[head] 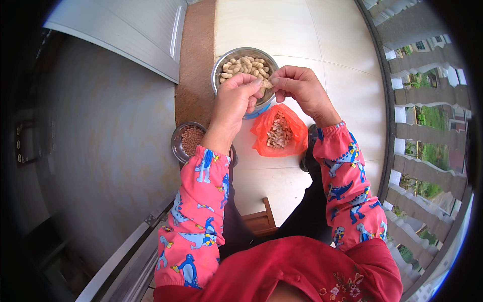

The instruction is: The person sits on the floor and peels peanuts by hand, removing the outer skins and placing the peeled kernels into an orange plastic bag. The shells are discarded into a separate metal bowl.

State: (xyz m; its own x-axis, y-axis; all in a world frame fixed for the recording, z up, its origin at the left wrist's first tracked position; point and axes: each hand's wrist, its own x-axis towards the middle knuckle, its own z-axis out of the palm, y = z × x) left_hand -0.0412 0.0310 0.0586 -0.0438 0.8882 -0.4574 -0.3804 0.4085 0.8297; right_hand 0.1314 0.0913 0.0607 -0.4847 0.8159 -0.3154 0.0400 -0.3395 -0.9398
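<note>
An unshelled peanut [266, 84] is held between the fingertips of my left hand [237, 96] and my right hand [302, 90]. Both hands are over the near side of a steel bowl [218, 71] of unshelled peanuts [247, 65]. Below the hands, a red plastic bag [264, 149] lies open on the floor with broken peanut shells [279, 132] inside. A smaller metal bowl [177, 145] of shelled reddish peanuts [191, 139] sits left of my left wrist.
The large bowl rests on something blue [257, 112]. Part of a wooden stool [260, 222] shows between my legs. A grey door [124, 30] stands at the upper left, and a balustrade [430, 132] runs along the right. My shoe [307, 151] is beside the bag.
</note>
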